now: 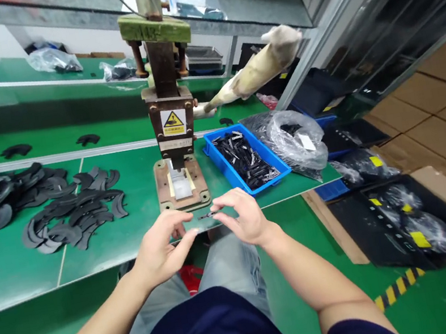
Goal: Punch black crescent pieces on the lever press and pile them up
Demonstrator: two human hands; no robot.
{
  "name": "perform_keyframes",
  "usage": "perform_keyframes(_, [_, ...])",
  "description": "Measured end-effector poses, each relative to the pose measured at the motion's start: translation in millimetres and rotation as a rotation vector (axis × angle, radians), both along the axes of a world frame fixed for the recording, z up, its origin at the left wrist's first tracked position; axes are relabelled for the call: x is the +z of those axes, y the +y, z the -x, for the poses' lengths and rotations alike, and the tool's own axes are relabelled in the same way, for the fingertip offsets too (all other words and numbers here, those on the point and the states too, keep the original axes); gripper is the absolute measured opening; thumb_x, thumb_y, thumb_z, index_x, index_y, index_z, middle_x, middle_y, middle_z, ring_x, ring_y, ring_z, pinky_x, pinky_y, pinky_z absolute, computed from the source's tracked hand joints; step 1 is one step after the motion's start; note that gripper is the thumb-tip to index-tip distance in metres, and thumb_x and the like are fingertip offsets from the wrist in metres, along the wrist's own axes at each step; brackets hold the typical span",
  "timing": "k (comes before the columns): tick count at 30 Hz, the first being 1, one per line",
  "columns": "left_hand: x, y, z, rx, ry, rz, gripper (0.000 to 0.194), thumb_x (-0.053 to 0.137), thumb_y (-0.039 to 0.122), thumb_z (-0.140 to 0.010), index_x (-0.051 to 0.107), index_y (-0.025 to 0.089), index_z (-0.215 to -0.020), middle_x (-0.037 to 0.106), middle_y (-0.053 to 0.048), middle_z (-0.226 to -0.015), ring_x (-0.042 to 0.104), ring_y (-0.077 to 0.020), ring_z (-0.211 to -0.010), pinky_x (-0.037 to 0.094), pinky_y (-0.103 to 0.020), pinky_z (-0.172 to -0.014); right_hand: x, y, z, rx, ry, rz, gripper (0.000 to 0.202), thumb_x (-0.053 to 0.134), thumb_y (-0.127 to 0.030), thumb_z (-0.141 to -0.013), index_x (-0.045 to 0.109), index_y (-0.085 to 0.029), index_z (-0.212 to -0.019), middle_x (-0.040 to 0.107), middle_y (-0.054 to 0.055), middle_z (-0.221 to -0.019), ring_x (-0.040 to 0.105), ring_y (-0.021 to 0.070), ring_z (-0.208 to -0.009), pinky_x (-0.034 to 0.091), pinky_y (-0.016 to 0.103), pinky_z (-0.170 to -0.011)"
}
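Between thumb and fingers my right hand [240, 217] pinches a small dark strip [206, 216], which points left over the table's front edge. My left hand [165, 246] is just left of it, thumb and fingers apart, with nothing in them. Beyond both hands stands a hand press [170, 107] with a yellow warning label; a light metal block [181, 183] sits on its base plate [164, 191]. Right of the press, a blue tray [230, 174] holds many small dark strips.
Piles of black curved pieces [72, 216] cover the left of the green table [104, 251]. The press's wrapped lever [253, 72] sticks out to the right. Plastic-wrapped rolls [301, 159] lie beyond the tray. At right, an open carton [346, 231] holds bagged parts.
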State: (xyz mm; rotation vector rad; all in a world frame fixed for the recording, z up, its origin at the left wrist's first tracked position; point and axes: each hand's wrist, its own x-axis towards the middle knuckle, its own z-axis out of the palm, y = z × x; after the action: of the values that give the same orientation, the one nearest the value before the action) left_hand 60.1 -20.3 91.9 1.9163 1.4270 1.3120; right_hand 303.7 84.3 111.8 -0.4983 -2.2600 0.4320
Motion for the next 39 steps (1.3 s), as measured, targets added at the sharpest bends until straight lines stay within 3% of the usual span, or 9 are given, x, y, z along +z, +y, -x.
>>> perform_keyframes(11, [-2.8, -9.0, 0.9, -0.063, -0.039, -0.04, 0.028, 0.074, 0.025, -0.099, 0.067, 0.024, -0.125, 0.068, -0.003, -0.095, 0.065, -0.016, -0.079, 0.057, -0.032, -0.077, -12.8, -9.0, 18.7, 0.079, 0.054, -0.065, 0.039, 0.073, -0.019, -0.097, 0.057, -0.024, -0.132, 0.082, 0.004, -0.101, 0.074, 0.0202, -0.088, 0.056, 0.039, -0.08])
perform_keyframes(15, [-8.0, -10.4, 1.3, -0.085, -0.173, 0.197, 0.022, 0.069, 0.034, -0.103, 0.069, 0.024, -0.123, 0.072, -0.004, -0.097, 0.069, -0.0169, -0.083, 0.057, -0.032, -0.08, -12.3, -9.4, 20.6, 0.094, 0.046, -0.089, 0.04, 0.073, -0.017, -0.096, 0.057, -0.024, -0.132, 0.082, 0.005, -0.101, 0.074, 0.0198, -0.087, 0.056, 0.038, -0.079])
perform_keyframes(21, [-14.6, -2.8, 0.2, -0.152, -0.662, 0.572, 0.035, 0.064, 0.054, -0.104, 0.066, 0.02, -0.11, 0.07, -0.002, -0.079, 0.064, -0.0146, -0.067, 0.054, -0.027, -0.064, -12.6, -8.9, 23.1, 0.124, 0.028, -0.105, 0.04, 0.073, -0.018, -0.096, 0.058, -0.022, -0.133, 0.083, 0.005, -0.103, 0.075, 0.019, -0.089, 0.056, 0.037, -0.081])
perform_keyframes(25, [-14.0, 1.5, -1.4, -0.3, -0.888, 0.746, 0.039, 0.082, 0.05, -0.092, 0.065, 0.018, -0.108, 0.069, -0.001, -0.08, 0.06, -0.0112, -0.062, 0.05, -0.023, -0.058, -11.0, -7.6, 26.9, 0.194, 0.017, -0.133, 0.034, 0.072, -0.019, -0.098, 0.061, -0.021, -0.13, 0.083, 0.005, -0.103, 0.075, 0.0168, -0.089, 0.056, 0.035, -0.083])
perform_keyframes(30, [-13.4, -1.2, -4.7, -0.444, -1.069, 0.808, 0.041, 0.089, 0.042, -0.087, 0.065, 0.018, -0.109, 0.065, 0.001, -0.076, 0.057, -0.0095, -0.06, 0.049, -0.021, -0.057, -6.8, -4.0, 28.2, 0.312, -0.028, -0.176, 0.032, 0.067, -0.021, -0.1, 0.062, -0.023, -0.132, 0.082, 0.002, -0.1, 0.075, 0.0148, -0.091, 0.053, 0.033, -0.083])
perform_keyframes(35, [-14.7, -4.6, -4.9, -0.491, -1.049, 0.903, 0.045, 0.092, 0.04, -0.084, 0.062, 0.021, -0.112, 0.064, 0.003, -0.073, 0.058, -0.0103, -0.056, 0.05, -0.022, -0.056, 0.7, -1.9, 29.5, 0.378, -0.071, -0.295, 0.032, 0.053, -0.021, -0.106, 0.061, -0.021, -0.136, 0.082, 0.002, -0.1, 0.075, 0.0145, -0.092, 0.05, 0.034, -0.082])
perform_keyframes(39, [-18.1, 0.9, 0.3, -0.446, -0.868, 0.842, 0.039, 0.089, 0.043, -0.086, 0.066, 0.02, -0.106, 0.067, 0.002, -0.075, 0.062, -0.0113, -0.056, 0.053, -0.025, -0.058, 14.2, 4.3, 27.4, 0.334, -0.15, -0.314, 0.028, 0.06, -0.026, -0.104, 0.065, -0.023, -0.132, 0.083, 0.004, -0.111, 0.076, 0.015, -0.102, 0.053, 0.034, -0.087])
